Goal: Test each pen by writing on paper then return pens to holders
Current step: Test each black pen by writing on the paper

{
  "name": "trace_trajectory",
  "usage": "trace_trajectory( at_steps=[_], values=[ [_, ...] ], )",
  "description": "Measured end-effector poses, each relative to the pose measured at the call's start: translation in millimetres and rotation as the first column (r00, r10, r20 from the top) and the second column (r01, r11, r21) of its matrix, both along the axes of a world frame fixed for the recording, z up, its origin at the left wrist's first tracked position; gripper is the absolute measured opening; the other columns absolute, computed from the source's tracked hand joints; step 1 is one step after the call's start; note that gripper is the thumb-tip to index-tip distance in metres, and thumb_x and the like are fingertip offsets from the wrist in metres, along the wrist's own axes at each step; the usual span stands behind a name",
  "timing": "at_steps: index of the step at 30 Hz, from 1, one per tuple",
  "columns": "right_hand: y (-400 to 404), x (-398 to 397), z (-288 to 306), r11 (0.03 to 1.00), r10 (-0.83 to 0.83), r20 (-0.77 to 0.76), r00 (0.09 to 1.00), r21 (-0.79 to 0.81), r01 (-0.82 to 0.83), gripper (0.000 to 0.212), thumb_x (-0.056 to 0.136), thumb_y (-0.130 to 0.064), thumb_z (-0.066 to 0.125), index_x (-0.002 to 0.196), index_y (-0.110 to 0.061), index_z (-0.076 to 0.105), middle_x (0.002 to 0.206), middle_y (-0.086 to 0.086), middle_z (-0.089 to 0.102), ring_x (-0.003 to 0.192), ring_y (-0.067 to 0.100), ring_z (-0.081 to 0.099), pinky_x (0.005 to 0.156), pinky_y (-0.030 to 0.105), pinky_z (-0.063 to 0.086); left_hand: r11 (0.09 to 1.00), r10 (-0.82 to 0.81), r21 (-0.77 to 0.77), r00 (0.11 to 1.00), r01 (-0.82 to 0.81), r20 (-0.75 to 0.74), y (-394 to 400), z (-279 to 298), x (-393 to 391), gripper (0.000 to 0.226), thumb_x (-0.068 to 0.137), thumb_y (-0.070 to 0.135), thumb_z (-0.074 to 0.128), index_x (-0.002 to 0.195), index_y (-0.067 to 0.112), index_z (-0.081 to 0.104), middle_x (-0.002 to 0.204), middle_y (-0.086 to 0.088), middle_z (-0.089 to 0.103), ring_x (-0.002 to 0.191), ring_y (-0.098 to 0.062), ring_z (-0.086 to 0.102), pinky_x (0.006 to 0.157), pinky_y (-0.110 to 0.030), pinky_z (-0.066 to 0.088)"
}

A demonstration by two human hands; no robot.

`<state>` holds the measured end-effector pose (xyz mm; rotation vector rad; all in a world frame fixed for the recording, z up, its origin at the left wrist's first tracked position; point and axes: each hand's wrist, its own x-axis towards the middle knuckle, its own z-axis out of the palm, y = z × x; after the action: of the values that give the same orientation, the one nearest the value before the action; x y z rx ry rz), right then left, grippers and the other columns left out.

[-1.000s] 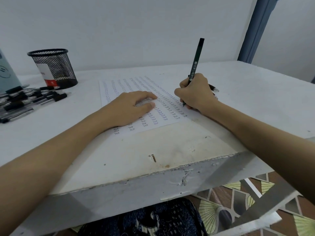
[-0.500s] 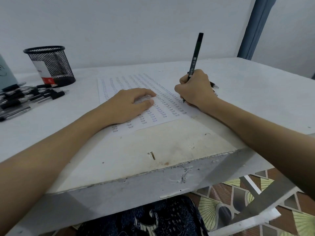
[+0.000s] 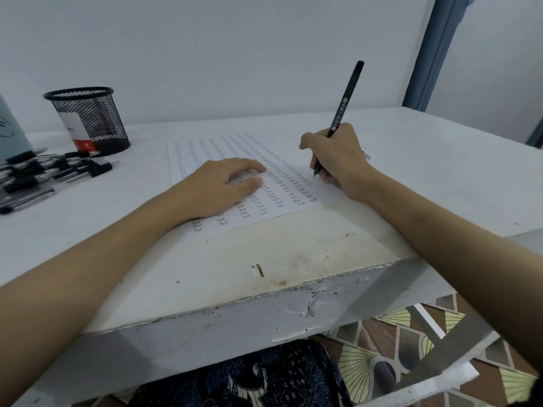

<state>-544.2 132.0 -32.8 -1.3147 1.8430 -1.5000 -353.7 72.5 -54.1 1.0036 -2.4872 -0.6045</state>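
What I can't make out around the paper (image 3: 235, 183)

Left of the paper, the picture's edge cuts off the pile of pens (image 3: 44, 177). My left hand (image 3: 223, 186) covers part of the writing; the far rows are too small to read.

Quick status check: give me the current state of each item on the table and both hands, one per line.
Left hand: flat on the paper, pressing it down.
Right hand: grips the pen.
Pen: tilted, tip down at the paper.
Paper: flat on the table, rows of "Test" written on it.
Mesh holder: upright; no pens visible above its rim.
Loose pens: lying in a pile beside the holder.
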Motion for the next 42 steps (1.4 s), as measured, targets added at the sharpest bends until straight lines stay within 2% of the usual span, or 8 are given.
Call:
trace_trajectory(
  at_steps=[3,8,15,20,25,31,35,42],
  values=[
    [5.1,-2.6,3.6,1.000,0.002,0.001,1.000,-0.004,-0.002,0.032,0.080,-0.013,0.059,0.055,-0.013,0.039,0.035,-0.004,0.040,0.033,0.012,0.034,0.044,0.022,0.028,0.998,-0.018,-0.058,0.999,0.015,-0.040,1.7,-0.1,0.4,0.030,0.093,0.040,0.051,0.122,0.035,0.058,0.127,0.022,0.051,0.117,0.002,0.043,0.090,-0.013,0.029],
    [35.3,-14.2,-2.7,0.994,-0.103,-0.150,0.983,-0.060,0.095,0.030,0.085,-0.023,0.060,0.068,-0.017,0.036,0.062,-0.005,0.042,0.056,0.015,0.041,0.057,0.029,0.035,0.985,-0.063,-0.170,0.988,0.039,-0.142,19.7,14.2,-15.5,0.020,0.093,0.031,0.054,0.111,0.031,0.063,0.124,0.016,0.059,0.118,-0.001,0.048,0.092,-0.015,0.031],
    [155.3,-72.5,7.6,0.968,-0.201,0.050,0.978,-0.144,0.206,0.024,0.096,-0.011,0.037,0.073,-0.011,0.044,0.031,-0.011,0.033,0.027,0.006,0.027,0.034,0.016,0.020,0.923,-0.366,-0.230,0.887,0.307,-0.282,126.0,33.6,-97.9,0.013,0.091,0.020,0.057,0.094,0.019,0.070,0.099,0.009,0.065,0.088,0.007,0.055,0.073,0.000,0.033],
    [268.7,-121.6,-33.5,0.939,-0.337,0.036,0.941,-0.061,0.339,0.018,0.092,-0.009,0.049,0.075,-0.008,0.055,0.036,-0.006,0.041,0.031,0.007,0.036,0.033,0.017,0.026,0.809,-0.587,-0.181,0.782,0.559,-0.210,214.3,-3.5,-168.9,0.012,0.090,0.019,0.058,0.090,0.017,0.070,0.088,0.008,0.066,0.080,-0.002,0.057,0.068,-0.003,0.036],
    [364.5,-160.3,-149.4,0.875,-0.389,-0.015,0.921,0.307,0.375,0.011,0.088,-0.011,0.063,0.077,-0.013,0.065,0.060,0.005,0.059,0.050,0.014,0.054,0.052,0.026,0.044,0.715,-0.697,0.071,0.717,0.695,0.002,272.9,-111.4,-227.7,0.015,0.092,0.023,0.056,0.098,0.017,0.069,0.093,0.005,0.065,0.083,-0.004,0.058,0.075,-0.017,0.046],
    [419.5,-180.2,-322.4,0.543,-0.291,-0.105,0.951,0.800,0.255,0.024,0.092,-0.013,0.054,0.096,0.009,0.065,0.074,0.012,0.054,0.067,0.020,0.048,0.045,0.021,0.032,0.703,-0.709,0.385,0.633,0.598,0.312,309.7,-244.2,-265.4,0.017,0.093,0.025,0.053,0.102,0.016,0.065,0.100,0.000,0.065,0.090,-0.016,0.059,0.083,-0.036,0.050],
    [421.5,-177.5,-412.7,0.360,-0.155,-0.200,0.967,0.900,0.244,0.007,0.086,-0.011,0.054,0.083,-0.007,0.049,0.082,0.016,0.055,0.070,0.024,0.049,0.057,0.033,0.045,0.716,-0.692,0.534,0.562,0.451,0.453,313.5,-303.6,-256.7,0.023,0.094,0.028,0.051,0.111,0.017,0.062,0.104,0.000,0.063,0.094,-0.018,0.059,0.085,-0.037,0.051],
    [402.4,-167.2,-492.3,0.328,-0.041,-0.271,0.962,0.905,0.269,0.013,0.090,-0.008,0.052,0.097,-0.003,0.061,0.106,0.017,0.066,0.099,0.031,0.063,0.081,0.034,0.046,0.723,-0.663,0.605,0.582,0.333,0.472,311.8,-358.4,-240.0,0.023,0.091,0.031,0.053,0.109,0.020,0.063,0.097,0.003,0.063,0.088,-0.014,0.059,0.081,-0.036,0.051]
  ],
)
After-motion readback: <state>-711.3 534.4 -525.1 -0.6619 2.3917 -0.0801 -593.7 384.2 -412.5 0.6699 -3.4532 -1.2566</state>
